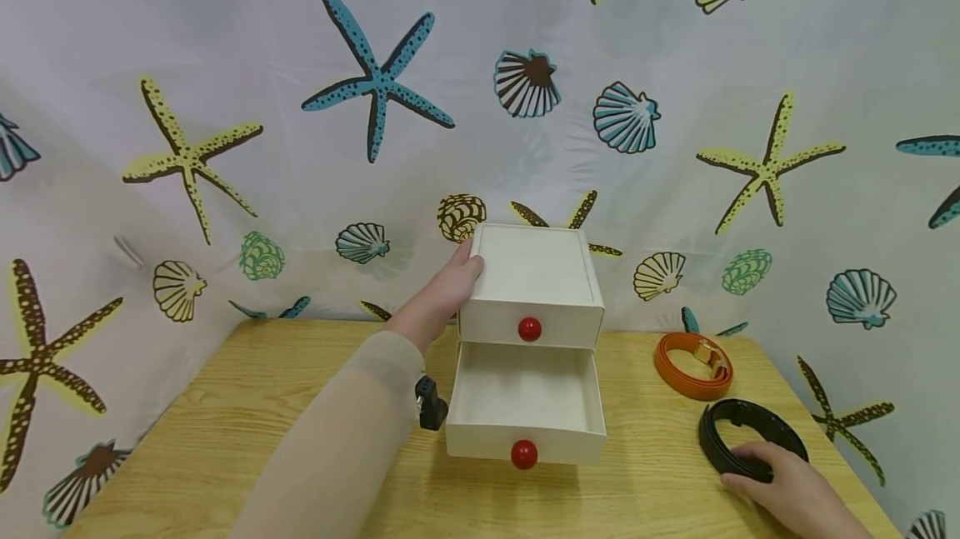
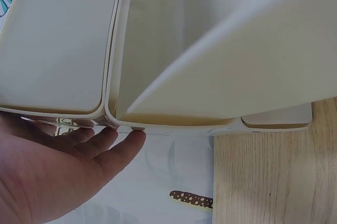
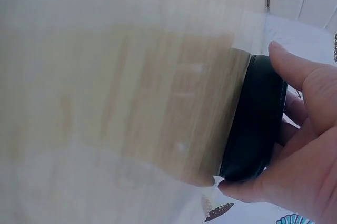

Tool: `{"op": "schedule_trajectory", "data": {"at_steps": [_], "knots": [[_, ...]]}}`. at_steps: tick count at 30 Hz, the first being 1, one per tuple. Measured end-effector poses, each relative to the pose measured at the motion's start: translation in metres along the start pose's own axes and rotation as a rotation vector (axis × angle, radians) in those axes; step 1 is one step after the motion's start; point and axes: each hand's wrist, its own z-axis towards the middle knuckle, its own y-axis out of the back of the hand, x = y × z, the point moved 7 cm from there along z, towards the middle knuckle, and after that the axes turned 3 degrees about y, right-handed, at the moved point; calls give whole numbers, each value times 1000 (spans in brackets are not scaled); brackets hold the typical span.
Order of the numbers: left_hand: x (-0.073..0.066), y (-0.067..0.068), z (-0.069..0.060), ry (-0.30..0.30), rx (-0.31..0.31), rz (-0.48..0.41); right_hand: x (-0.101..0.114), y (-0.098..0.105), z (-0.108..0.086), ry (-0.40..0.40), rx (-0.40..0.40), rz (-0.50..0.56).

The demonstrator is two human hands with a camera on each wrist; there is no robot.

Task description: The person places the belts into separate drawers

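Observation:
A white drawer unit [image 1: 536,264] with red round knobs stands on the table, its lower drawer [image 1: 480,441] pulled out and empty inside. My left hand [image 1: 448,282] lies against the unit's left side near the top. In the left wrist view the fingers of that hand [image 2: 68,166] stretch along the side wall [image 2: 184,129]. At the right, my right hand [image 1: 795,485] holds the near part of a coiled black belt [image 1: 716,447]. The right wrist view shows the black belt [image 3: 258,119] between the thumb and fingers of my right hand [image 3: 310,129], low at the table.
An orange coiled belt [image 1: 690,386] with a gold buckle lies behind the black one, right of the drawer unit. Wooden table [image 1: 247,414] extends on both sides of the unit. Behind it hangs a pale curtain [image 1: 465,156] printed with starfish and shells.

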Motion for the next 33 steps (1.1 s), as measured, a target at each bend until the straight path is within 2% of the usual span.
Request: {"op": "schedule_trajectory", "data": {"at_steps": [33], "knots": [[-2, -1, 0, -9, 8, -15, 1, 0, -1, 27, -1, -39]]}}
